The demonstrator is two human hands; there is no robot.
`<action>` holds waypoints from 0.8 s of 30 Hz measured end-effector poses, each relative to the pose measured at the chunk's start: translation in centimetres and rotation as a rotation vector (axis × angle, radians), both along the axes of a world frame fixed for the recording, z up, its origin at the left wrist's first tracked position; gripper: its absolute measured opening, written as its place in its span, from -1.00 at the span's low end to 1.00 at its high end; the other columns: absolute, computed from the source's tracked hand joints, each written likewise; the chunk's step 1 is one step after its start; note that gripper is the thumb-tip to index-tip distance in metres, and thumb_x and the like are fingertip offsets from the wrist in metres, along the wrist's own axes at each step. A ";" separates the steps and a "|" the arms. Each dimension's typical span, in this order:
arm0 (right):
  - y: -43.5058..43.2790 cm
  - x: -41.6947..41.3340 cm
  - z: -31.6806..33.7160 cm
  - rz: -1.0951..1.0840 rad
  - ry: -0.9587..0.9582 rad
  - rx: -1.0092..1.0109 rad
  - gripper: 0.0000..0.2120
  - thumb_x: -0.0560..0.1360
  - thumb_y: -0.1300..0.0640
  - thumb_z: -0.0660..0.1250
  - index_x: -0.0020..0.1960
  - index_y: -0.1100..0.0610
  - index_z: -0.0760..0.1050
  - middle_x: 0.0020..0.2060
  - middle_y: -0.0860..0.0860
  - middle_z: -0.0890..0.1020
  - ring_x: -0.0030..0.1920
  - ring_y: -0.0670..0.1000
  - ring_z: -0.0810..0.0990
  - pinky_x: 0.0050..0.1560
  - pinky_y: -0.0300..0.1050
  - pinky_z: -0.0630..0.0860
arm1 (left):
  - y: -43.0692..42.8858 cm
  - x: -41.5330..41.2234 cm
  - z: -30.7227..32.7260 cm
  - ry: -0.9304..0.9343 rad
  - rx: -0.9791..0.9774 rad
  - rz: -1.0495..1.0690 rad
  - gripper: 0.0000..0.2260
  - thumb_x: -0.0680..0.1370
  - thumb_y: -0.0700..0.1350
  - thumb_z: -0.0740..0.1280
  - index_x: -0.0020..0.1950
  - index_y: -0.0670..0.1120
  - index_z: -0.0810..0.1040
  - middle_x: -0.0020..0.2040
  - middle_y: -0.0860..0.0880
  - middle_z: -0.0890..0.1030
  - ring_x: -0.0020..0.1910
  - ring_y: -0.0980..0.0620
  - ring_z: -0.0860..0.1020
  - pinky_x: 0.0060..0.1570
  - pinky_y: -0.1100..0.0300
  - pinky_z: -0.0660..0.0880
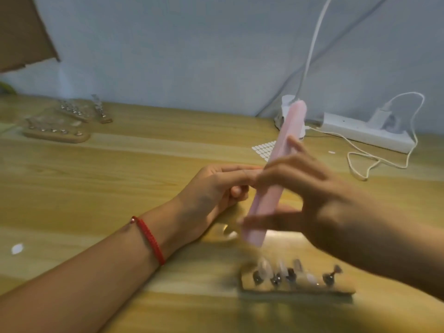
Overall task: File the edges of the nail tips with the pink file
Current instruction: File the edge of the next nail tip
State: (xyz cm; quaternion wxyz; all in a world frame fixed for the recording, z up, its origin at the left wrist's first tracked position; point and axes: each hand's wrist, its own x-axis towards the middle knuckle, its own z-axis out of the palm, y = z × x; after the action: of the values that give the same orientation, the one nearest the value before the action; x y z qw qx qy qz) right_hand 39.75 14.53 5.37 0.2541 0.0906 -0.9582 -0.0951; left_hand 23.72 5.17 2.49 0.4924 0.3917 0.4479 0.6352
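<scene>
The pink file stands tilted above the middle of the worktop, its top leaning toward the far edge, gripped at mid-length by a person's right hand, thumb on the near face and fingers curled over the far one. The left hand, with a red cord bracelet at the wrist, meets the file's edge with thumb and forefinger drawn together; motion blur and the right hand's fingers hide whether anything is pinched between them. Toward the near edge, just below the file's lower end, a wooden holder carries a row of nail tips on small dark stands. Past the file, a sheet of small white stickers lies flat. At the far right corner a white power strip sits with a plug in it and a white cable looping across the wood. Near the far left corner lie more wooden holders with studded rows, too blurred to read. A small white scrap rests by the left edge.
</scene>
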 end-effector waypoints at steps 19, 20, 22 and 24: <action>1.2 -0.1 1.9 -0.042 -0.006 -0.078 -0.73 0.54 0.15 0.31 0.21 -0.10 0.53 0.08 0.14 0.54 0.09 0.14 0.51 0.17 0.07 0.46 | -0.1 0.0 0.1 0.020 -0.013 -0.001 -0.88 0.32 -0.15 0.35 -0.33 -0.07 0.70 -0.45 0.10 0.54 -0.44 0.19 0.31 -0.32 0.35 0.27; 2.0 -0.1 2.7 -0.098 0.065 -0.128 -0.74 0.55 0.16 0.31 0.20 -0.07 0.52 0.07 0.16 0.55 0.07 0.10 0.49 0.11 0.01 0.48 | -0.1 0.0 0.1 0.021 -0.025 0.010 -0.88 0.33 -0.15 0.35 -0.33 -0.06 0.70 -0.43 0.10 0.55 -0.44 0.19 0.31 -0.28 0.33 0.27; 2.3 0.0 2.6 -0.130 0.089 -0.125 -0.73 0.55 0.19 0.31 0.20 -0.05 0.53 0.06 0.18 0.55 0.06 0.09 0.46 0.12 0.01 0.47 | 0.0 0.0 0.1 0.008 -0.034 0.036 -0.90 0.31 -0.15 0.39 -0.26 -0.10 0.70 -0.32 0.01 0.58 -0.35 0.05 0.34 -0.16 0.24 0.29; 0.7 0.0 0.4 -0.030 -0.004 -0.003 -0.70 0.57 0.20 0.26 0.22 -0.07 0.57 0.09 0.16 0.54 0.12 0.16 0.49 0.27 0.17 0.41 | 0.0 0.0 0.1 -0.017 -0.031 0.046 -0.86 0.28 -0.19 0.43 -0.19 -0.15 0.69 -0.25 -0.06 0.59 -0.20 -0.09 0.29 -0.09 0.18 0.30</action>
State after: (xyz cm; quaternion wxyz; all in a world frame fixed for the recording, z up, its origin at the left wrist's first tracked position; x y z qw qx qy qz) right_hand 39.77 15.27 5.82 0.2508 0.0760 -0.9601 -0.0972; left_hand 23.73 5.18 2.56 0.4873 0.3682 0.4624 0.6428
